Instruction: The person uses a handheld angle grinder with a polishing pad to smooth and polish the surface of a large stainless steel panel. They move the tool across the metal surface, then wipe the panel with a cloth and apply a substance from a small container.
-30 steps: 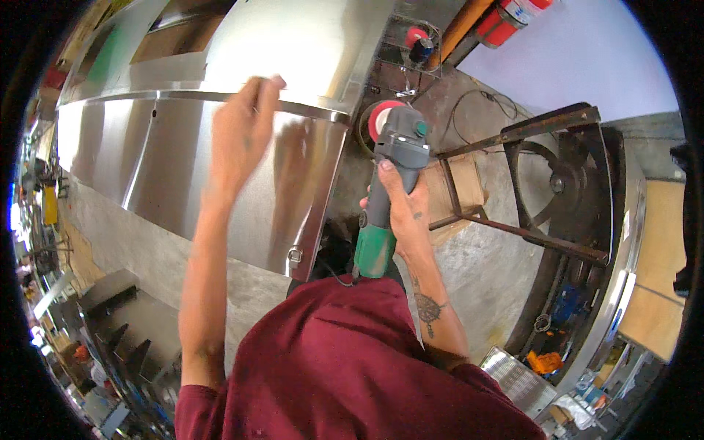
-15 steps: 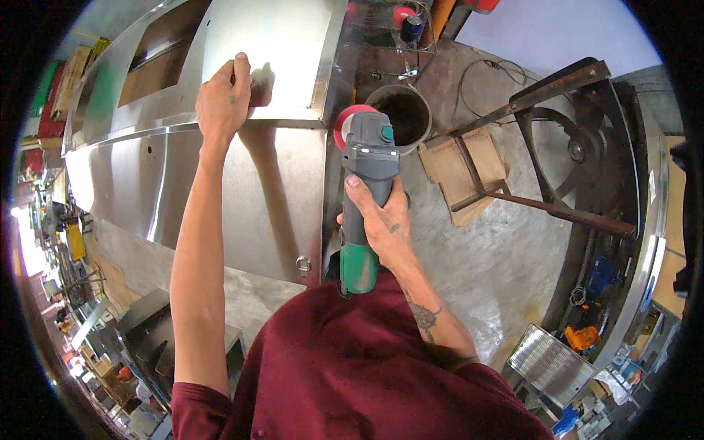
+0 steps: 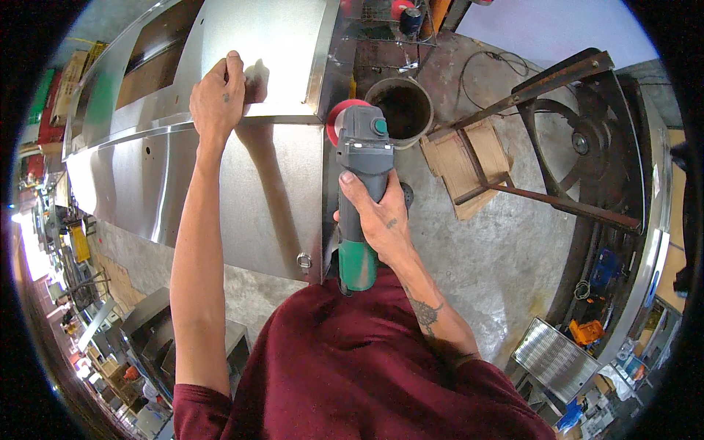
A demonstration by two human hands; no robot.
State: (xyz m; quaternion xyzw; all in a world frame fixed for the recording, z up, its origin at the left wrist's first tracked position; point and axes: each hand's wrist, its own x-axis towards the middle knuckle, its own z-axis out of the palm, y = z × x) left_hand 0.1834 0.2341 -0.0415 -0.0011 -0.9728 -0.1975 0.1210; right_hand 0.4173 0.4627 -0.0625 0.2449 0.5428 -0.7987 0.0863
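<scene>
My right hand [image 3: 382,220] is wrapped around the grey and green body of an angle grinder [image 3: 358,264]. The grinder's red-rimmed disc [image 3: 338,116] is at the right edge of a shiny stainless steel cabinet [image 3: 293,169], beside its upper corner; whether it touches the metal is hard to see. Farther left, my left hand [image 3: 218,97] rests closed on the cabinet's bright top panel [image 3: 282,44], thumb pointing away from me. Its curled fingers are mostly hidden, so I cannot see what they hold, if anything.
A round bucket [image 3: 422,136] stands just beyond the grinder. Flattened cardboard [image 3: 469,165] lies under a rusty metal frame [image 3: 557,205] with a fan-like wheel. Behind are a wire rack [image 3: 374,33] and a dark cable [image 3: 506,62] on the floor. A metal grille panel [image 3: 555,359] sits lower right.
The grinder in my right hand has shifted slightly left and away from me, its disc nearer the cabinet edge. The whole view has moved a little; my left hand keeps its closed pose.
</scene>
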